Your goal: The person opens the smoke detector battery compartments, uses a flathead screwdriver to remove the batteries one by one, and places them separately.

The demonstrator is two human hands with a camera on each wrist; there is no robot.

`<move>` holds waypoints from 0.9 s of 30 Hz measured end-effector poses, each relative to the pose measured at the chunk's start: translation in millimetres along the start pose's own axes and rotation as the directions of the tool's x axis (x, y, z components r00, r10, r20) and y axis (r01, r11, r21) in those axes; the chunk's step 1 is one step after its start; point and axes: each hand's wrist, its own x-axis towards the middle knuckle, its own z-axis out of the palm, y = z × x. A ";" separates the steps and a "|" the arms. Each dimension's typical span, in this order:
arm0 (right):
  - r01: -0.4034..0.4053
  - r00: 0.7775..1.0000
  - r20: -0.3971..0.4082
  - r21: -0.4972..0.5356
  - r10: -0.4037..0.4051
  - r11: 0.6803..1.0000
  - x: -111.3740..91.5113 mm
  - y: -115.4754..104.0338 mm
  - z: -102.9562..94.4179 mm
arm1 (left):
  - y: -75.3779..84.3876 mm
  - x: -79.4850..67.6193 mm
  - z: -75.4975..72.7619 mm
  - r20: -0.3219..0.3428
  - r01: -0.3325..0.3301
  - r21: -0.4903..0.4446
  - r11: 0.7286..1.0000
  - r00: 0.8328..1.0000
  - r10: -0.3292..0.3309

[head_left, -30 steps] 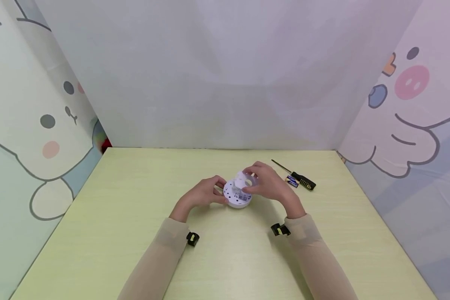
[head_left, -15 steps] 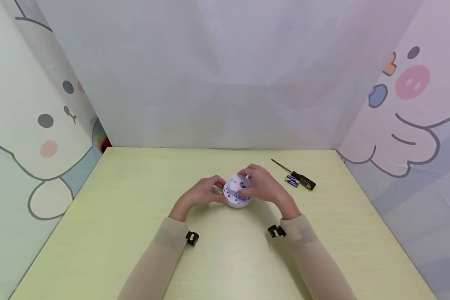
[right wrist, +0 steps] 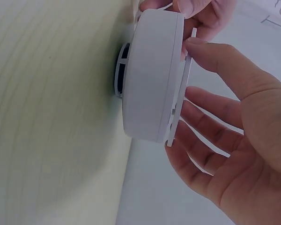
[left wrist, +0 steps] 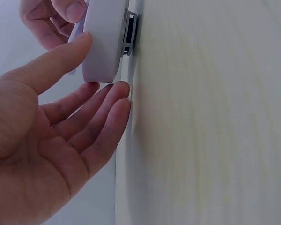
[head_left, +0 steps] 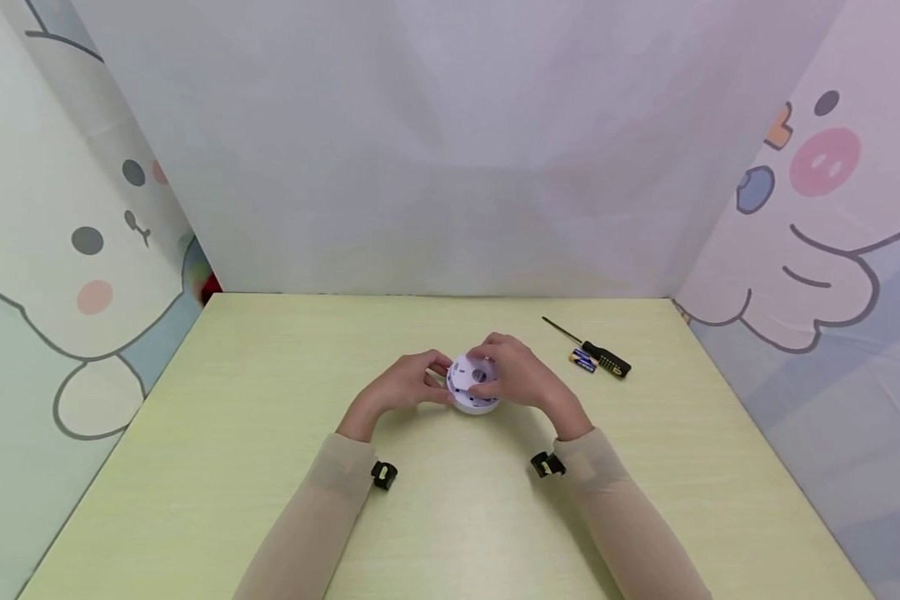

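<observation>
A round white smoke alarm (head_left: 476, 407) lies face down on the table, its vented dome (right wrist: 121, 70) touching the tabletop in the right wrist view. My left hand (head_left: 408, 386) holds the alarm's body by its left rim, thumb on the near side and fingers on the far side. Between thumb and fingers, my right hand (head_left: 523, 375) pinches a thin white mounting plate (right wrist: 180, 101) with a hole in its middle. The plate sits over the alarm's back, slightly tilted, with a narrow gap showing in the right wrist view. It covers most of the printed back.
To the right lies a screwdriver (head_left: 606, 359) with a black and yellow handle. Blue batteries (head_left: 583, 360) rest against its left side. The pale wooden table (head_left: 285, 358) meets a light curtain (head_left: 435, 208) at its far edge.
My right hand has moved left and down, bringing the mounting plate from upright above the alarm to nearly flat over its back. My left hand has stayed on the rim.
</observation>
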 end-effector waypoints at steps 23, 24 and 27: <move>0.019 0.999 0.033 -0.053 -0.017 0.998 1.8 1.8 6.0 | -1.7 2.6 0.7 0.005 -0.015 0.009 1.000 1.000 0.015; 0.018 0.999 0.034 -0.056 -0.016 0.998 1.8 2.0 6.2 | -1.4 2.4 0.8 0.004 -0.015 0.012 1.000 1.000 0.015; 0.013 0.999 0.037 -0.060 -0.011 0.998 1.8 2.4 6.5 | -1.3 2.2 0.9 -0.001 -0.009 0.018 1.000 1.000 0.009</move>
